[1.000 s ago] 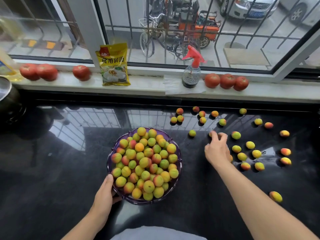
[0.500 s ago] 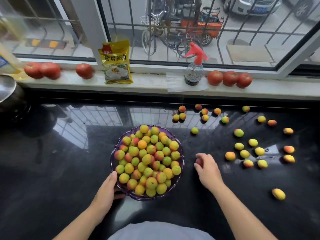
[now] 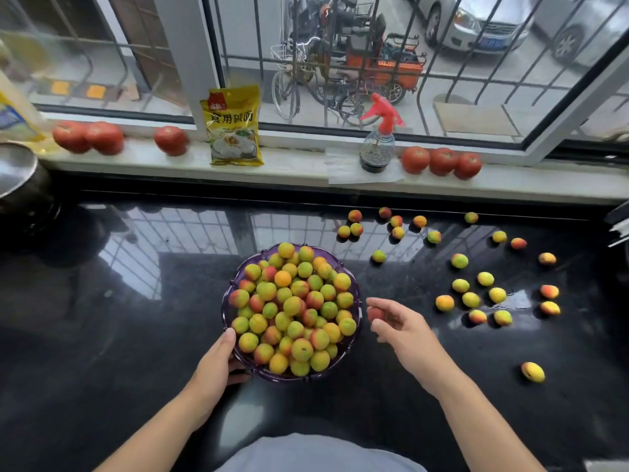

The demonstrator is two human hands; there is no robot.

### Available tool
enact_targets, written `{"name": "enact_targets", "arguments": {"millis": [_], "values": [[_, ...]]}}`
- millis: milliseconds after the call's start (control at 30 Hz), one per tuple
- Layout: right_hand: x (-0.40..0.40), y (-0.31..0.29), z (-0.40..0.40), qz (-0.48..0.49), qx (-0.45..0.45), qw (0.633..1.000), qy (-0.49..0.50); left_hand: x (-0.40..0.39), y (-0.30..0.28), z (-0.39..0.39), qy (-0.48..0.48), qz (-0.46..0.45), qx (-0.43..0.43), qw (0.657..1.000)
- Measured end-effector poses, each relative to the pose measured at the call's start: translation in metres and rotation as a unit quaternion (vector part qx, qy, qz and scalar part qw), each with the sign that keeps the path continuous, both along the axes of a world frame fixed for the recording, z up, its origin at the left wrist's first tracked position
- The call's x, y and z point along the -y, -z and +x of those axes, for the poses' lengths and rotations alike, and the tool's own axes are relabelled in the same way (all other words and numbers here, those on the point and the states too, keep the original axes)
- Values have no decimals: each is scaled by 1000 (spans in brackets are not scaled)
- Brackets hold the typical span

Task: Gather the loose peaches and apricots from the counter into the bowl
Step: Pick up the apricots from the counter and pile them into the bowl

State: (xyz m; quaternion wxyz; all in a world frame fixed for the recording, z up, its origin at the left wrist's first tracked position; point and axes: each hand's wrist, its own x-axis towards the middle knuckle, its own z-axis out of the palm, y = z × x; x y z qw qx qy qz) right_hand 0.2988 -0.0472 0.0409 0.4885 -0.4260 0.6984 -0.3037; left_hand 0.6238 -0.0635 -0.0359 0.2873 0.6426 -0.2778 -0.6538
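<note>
The left hand (image 3: 218, 364) grips the near-left rim of the purple bowl (image 3: 356, 303), thumb on the rim and fingers curled beneath. The bowl stands on the black counter (image 3: 102, 335) and is heaped with yellow, green and red fruit. The right hand (image 3: 398, 327) hovers just beside the bowl's right rim, its fingers pinched on one reddish fruit (image 3: 375, 314). Beyond the right hand, loose fruit (image 3: 471, 299) lies scattered over the right half of the counter; one piece (image 3: 532, 372) lies apart near the front right. On the windowsill stand a yellow packet (image 3: 233, 126), a spray bottle (image 3: 378, 144) and tomatoes (image 3: 441, 161).
</note>
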Motion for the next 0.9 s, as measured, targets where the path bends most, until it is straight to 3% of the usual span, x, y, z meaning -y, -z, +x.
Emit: {"name": "enact_targets", "arguments": {"millis": [333, 633, 733, 833, 900], "values": [[5, -15, 10, -14, -37, 998, -50, 0, 1, -6, -30, 35, -21, 999], [17, -11, 12, -10, 3, 998, -70, -3, -19, -13, -58, 73, -22, 995], [26, -7, 18, -38, -93, 988, -121, -3, -28, -15, -69, 83, -14, 994], [35, 4, 23, -103, -284, 926, -226, -3, -30, -16, -76, 87, -1, 993], [38, 8, 25, -115, -336, 903, -242, -4, -31, -17, -81, 91, 1, 993]]}}
